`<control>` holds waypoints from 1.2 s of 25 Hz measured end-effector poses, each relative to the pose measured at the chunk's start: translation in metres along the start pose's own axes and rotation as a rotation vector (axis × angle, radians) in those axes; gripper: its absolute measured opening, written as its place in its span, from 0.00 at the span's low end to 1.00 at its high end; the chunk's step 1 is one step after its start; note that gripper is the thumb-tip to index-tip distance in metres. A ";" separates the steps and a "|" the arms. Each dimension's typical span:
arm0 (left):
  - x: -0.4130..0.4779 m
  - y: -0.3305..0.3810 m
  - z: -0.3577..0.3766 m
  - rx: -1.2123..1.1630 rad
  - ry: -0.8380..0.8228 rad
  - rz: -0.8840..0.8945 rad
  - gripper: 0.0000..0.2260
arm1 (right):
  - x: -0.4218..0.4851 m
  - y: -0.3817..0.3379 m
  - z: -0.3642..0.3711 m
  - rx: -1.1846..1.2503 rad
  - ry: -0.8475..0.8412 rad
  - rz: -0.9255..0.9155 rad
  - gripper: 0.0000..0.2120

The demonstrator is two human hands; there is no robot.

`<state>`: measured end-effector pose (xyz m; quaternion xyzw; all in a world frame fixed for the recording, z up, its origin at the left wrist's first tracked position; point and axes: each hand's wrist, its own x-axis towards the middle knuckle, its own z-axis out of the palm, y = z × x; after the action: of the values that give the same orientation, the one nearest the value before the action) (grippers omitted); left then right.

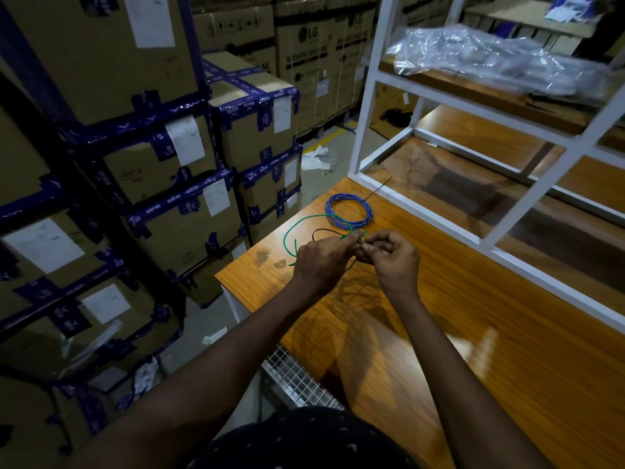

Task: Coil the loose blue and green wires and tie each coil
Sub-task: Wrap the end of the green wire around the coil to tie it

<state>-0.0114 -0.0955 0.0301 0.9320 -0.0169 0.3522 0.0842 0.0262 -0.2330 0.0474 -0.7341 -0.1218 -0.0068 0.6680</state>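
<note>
Both my hands meet above the table [473, 316]: left hand [319, 262] and right hand [394, 257] pinch the green wire [287, 233], loose. Blue wire [348, 211] lies coiled just beyond.

Both hands, left [318, 262] and right [394, 257], fingertips pinched together, forearms outstretched.

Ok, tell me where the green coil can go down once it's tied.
Bare table lies right of the right hand, up to the white frame. The near edge is free too. It is crowded ahead: the blue coil and green wire.
</note>
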 end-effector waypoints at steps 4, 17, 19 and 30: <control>-0.001 -0.002 -0.001 0.008 -0.008 0.026 0.17 | -0.004 -0.001 -0.003 0.001 -0.058 -0.061 0.10; 0.005 0.010 0.001 -0.030 0.002 0.009 0.16 | -0.003 0.010 -0.005 -0.005 0.077 -0.130 0.04; 0.006 0.004 0.005 0.004 0.004 0.001 0.16 | -0.002 0.005 -0.008 0.142 0.096 -0.117 0.08; -0.003 -0.040 0.027 0.175 -0.124 0.075 0.13 | 0.012 0.003 -0.031 0.092 0.136 0.280 0.14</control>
<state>0.0074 -0.0609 0.0029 0.9545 -0.0261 0.2967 -0.0122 0.0429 -0.2613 0.0498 -0.7105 0.0271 0.0421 0.7019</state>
